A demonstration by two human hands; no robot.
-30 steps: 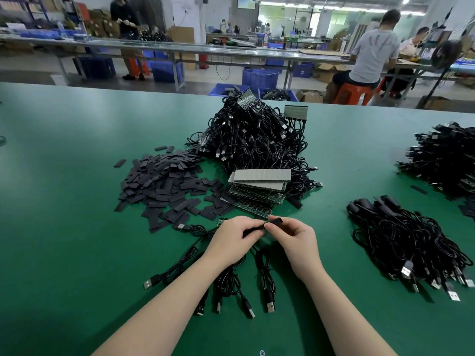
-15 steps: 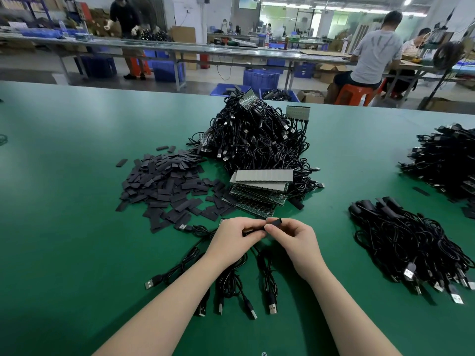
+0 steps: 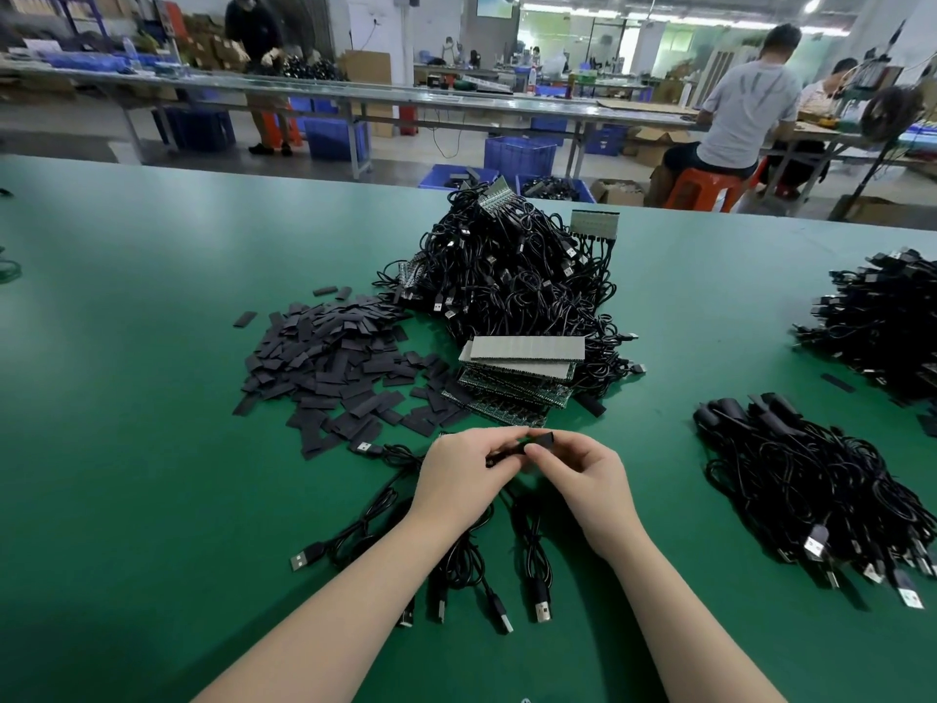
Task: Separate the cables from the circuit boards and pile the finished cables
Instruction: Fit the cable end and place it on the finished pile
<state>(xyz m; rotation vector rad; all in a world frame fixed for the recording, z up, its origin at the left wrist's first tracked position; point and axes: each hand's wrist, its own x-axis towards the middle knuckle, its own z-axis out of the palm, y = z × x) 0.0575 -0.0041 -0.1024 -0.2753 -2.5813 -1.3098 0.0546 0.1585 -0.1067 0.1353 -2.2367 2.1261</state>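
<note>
Small black rectangular sleeve-like piece [image 3: 537, 441] was held just above the green bench [image 3: 127, 449], near its front middle, between both hands. Left hand [image 3: 469, 474] gripped one end with curled fingers; right hand [image 3: 578, 471] pinched the other end with thumb and forefinger. Whether a cable end sat inside the piece: could not tell, fingers covered it.

Under and in front of the hands, a fan of loose black USB cables [image 3: 540, 575] lay on the bench, silver plugs pointing toward the person.

Just beyond the hands, a stack of green circuit-board strips [image 3: 512, 388] with a grey strip [image 3: 525, 347] on top. Behind that, touching it, a big tangled heap of black cables [image 3: 507, 276] with board strips still attached, some sticking up from the top.

Left of the stack, a wide scatter of flat dark grey rectangular sleeves [image 3: 324, 357] spread over the bench.

To the right, well apart from the hands, a pile of bundled black cables [image 3: 811, 489], USB plugs at its near edge. Farther right, at the frame edge, another dark cable heap [image 3: 882, 317].

Background: workshop floor with long tables, blue plastic crates [image 3: 519, 154], a seated person in a grey shirt [image 3: 745, 114] on an orange stool [image 3: 702, 187], and a person standing [image 3: 253, 48] at a far table.
</note>
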